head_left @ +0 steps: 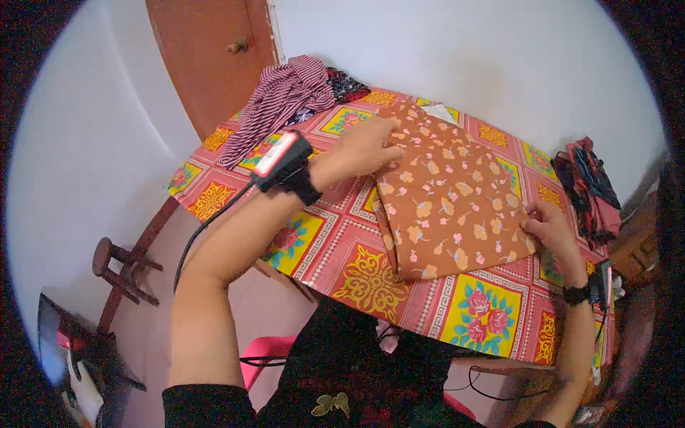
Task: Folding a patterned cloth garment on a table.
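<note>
A brown folded cloth (449, 200) with tan and pink flowers lies on the table; whether it is a garment I cannot tell. My left hand (362, 150) rests at the cloth's upper left edge, thumb and fingers apart, fingertips touching the fabric. At the right edge, my right hand (551, 228) has its fingers curled in a pinch on the cloth's border. Layers of the fold show along the cloth's left side.
A patterned red and yellow tablecloth (371, 285) covers the table. Striped fabric (292, 93) is heaped at the back left. Folded dark and pink clothes (589, 189) are stacked at the right. A brown stool (125, 267) stands on the floor left, below a brown door (214, 57).
</note>
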`<control>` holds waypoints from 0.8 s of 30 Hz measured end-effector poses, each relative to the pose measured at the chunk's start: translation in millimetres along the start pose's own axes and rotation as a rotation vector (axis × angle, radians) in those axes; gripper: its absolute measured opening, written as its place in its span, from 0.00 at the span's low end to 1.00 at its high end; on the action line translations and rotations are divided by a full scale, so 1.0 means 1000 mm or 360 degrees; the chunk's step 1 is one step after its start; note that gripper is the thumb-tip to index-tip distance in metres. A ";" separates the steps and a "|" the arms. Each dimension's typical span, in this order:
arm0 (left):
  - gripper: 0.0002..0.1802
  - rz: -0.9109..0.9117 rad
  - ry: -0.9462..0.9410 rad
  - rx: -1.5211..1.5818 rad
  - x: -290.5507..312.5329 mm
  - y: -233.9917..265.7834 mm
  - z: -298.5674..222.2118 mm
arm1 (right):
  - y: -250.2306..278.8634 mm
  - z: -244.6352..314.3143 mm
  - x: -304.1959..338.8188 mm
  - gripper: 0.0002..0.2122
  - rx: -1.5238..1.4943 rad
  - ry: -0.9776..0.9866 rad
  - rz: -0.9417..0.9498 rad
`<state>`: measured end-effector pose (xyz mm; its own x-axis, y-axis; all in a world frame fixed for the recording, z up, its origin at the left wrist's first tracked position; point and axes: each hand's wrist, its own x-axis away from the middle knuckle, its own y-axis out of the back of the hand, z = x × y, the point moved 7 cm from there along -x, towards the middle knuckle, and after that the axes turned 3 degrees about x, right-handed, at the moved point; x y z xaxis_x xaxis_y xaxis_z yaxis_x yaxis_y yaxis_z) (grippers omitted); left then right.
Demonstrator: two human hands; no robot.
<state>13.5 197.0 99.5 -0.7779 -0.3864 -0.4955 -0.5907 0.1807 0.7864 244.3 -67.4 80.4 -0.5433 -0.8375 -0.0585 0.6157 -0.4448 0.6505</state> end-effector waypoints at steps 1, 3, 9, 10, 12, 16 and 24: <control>0.28 0.0058 -0.0001 -0.0089 -0.010 -0.009 -0.001 | 0.002 -0.001 -0.002 0.06 0.0184 0.0082 0.0005; 0.29 0.0155 -0.0025 -0.0181 -0.025 -0.022 -0.012 | 0.000 0.000 0.000 0.07 0.0051 0.0048 0.0017; 0.29 0.0536 0.0090 -0.0315 -0.052 -0.056 -0.022 | 0.006 -0.021 -0.011 0.10 0.0111 0.0021 0.0015; 0.28 0.0650 0.0170 -0.0277 -0.055 -0.062 -0.022 | 0.009 -0.024 -0.012 0.12 0.0233 0.0082 0.0041; 0.27 0.0666 0.0172 -0.0299 -0.059 -0.061 -0.015 | 0.007 -0.017 -0.013 0.12 0.0283 0.0047 0.0049; 0.25 0.0793 0.0303 -0.0201 -0.066 -0.064 -0.014 | 0.008 -0.029 -0.016 0.12 0.0334 -0.0021 0.0061; 0.16 0.0772 0.0241 -0.0131 -0.068 -0.072 -0.009 | 0.006 -0.019 -0.014 0.17 0.0331 0.0039 0.0052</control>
<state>111.2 201.7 80.0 -0.9150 -0.4033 -0.0124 -0.1460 0.3023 0.9419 266.8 -64.7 70.6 -0.5094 -0.8590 -0.0513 0.5004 -0.3441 0.7945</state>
